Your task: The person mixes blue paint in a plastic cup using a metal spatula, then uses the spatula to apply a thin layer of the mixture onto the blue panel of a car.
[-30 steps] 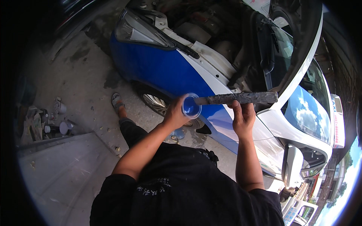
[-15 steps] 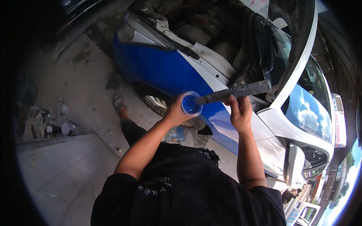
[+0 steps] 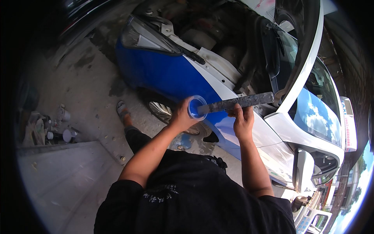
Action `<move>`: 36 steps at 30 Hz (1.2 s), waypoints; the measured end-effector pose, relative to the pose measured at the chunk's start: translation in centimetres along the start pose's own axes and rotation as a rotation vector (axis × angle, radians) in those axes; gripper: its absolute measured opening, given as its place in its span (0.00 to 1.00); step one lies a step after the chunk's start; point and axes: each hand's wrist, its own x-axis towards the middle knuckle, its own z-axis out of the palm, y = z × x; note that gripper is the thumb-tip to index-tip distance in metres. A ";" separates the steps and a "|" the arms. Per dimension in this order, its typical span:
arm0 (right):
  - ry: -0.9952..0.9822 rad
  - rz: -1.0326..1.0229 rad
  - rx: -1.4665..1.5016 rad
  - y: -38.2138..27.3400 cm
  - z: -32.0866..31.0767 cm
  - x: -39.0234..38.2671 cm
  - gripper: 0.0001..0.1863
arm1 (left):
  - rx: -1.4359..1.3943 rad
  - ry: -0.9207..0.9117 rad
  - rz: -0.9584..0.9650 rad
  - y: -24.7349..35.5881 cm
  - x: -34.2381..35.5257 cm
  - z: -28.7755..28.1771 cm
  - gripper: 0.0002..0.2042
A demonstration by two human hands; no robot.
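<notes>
My left hand (image 3: 180,117) is wrapped round a clear plastic cup (image 3: 191,105) with blue paint in the bottom. A long, flat stirring stick (image 3: 241,102), dark and crusted with old paint, slants from the cup out to the right. Its left end dips inside the cup, and its tip is hard to make out against the paint. Pinched between thumb and fingers, the middle of the stick is in my right hand (image 3: 243,124). Both hands are in front of my body, above the blue-and-white front fender (image 3: 156,72) of a car.
The car's bonnet (image 3: 314,43) is raised over the engine bay. Below my hands is a front wheel (image 3: 159,111), and a side mirror (image 3: 304,169) juts out at the right. Bottles and tubs (image 3: 58,134) cluster on the concrete floor (image 3: 83,87) at left, beside a grey panel (image 3: 66,167).
The stick's outer end has dropped and swung slightly left, so it lies flatter. My right hand shifted a little left with it. The cup in my left hand stays nearly in place.
</notes>
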 end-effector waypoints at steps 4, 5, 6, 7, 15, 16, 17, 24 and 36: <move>0.098 0.140 0.297 1.0 -0.9 0.5 0.08 | 0.032 0.052 -0.038 -0.4 0.3 0.2 0.42; 0.119 0.167 0.324 1.2 -1.4 0.6 0.08 | 0.035 0.067 -0.036 -0.4 0.5 0.2 0.41; 0.139 0.194 0.353 1.3 -1.7 0.8 0.07 | 0.087 0.087 -0.017 -0.5 0.6 0.1 0.41; 0.159 0.220 0.381 1.3 -1.9 1.0 0.07 | 0.123 0.092 -0.044 -0.5 0.7 0.0 0.41; 0.251 0.301 0.504 2.6 -2.9 0.5 0.09 | 0.215 0.139 -0.167 -0.1 1.1 0.0 0.40; 0.245 0.295 0.521 2.6 -2.7 0.4 0.10 | 0.208 0.138 -0.183 -0.1 1.1 0.0 0.40; 0.238 0.288 0.539 2.7 -2.6 0.3 0.10 | 0.200 0.137 -0.199 -0.1 1.1 -0.1 0.40; 0.286 0.327 0.583 4.1 -2.4 -0.8 0.10 | 0.205 0.173 -0.261 -0.1 1.2 -0.1 0.41; 0.413 0.426 0.729 6.0 -2.2 -3.2 0.13 | 0.247 0.175 -0.247 0.3 2.0 0.7 0.40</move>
